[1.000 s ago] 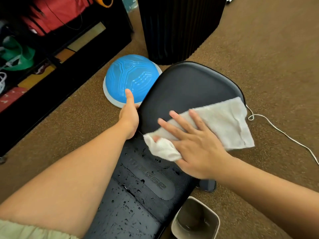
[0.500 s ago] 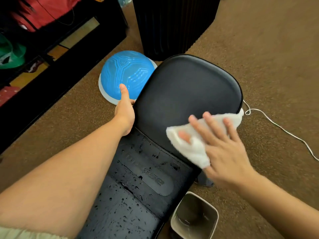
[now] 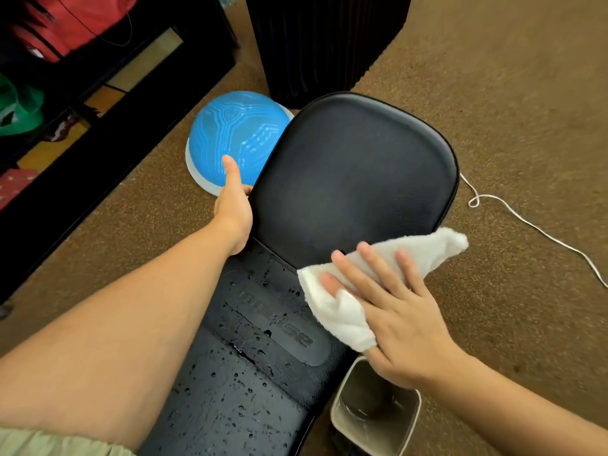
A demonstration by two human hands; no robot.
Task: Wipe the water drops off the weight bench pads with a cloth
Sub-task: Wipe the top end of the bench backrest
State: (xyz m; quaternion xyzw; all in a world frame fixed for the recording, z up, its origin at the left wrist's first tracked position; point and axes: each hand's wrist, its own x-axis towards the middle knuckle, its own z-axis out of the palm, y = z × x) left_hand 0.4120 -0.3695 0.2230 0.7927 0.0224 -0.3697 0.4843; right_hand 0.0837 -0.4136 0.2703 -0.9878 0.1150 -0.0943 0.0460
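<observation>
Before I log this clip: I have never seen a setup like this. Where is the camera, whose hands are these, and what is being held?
There is no machine here. A person wears one camera on the head, and it looks forward and down at their two bare hands.

The long black thing is a weight bench. The left hand holds the left edge of its far pad, which looks dry. The right hand lays straight fingers on a white cloth at the pad's near right corner. The near pad is dotted with water drops.

A blue balance dome, a white cord and a small beige bin sit on the brown carpet around the bench.
</observation>
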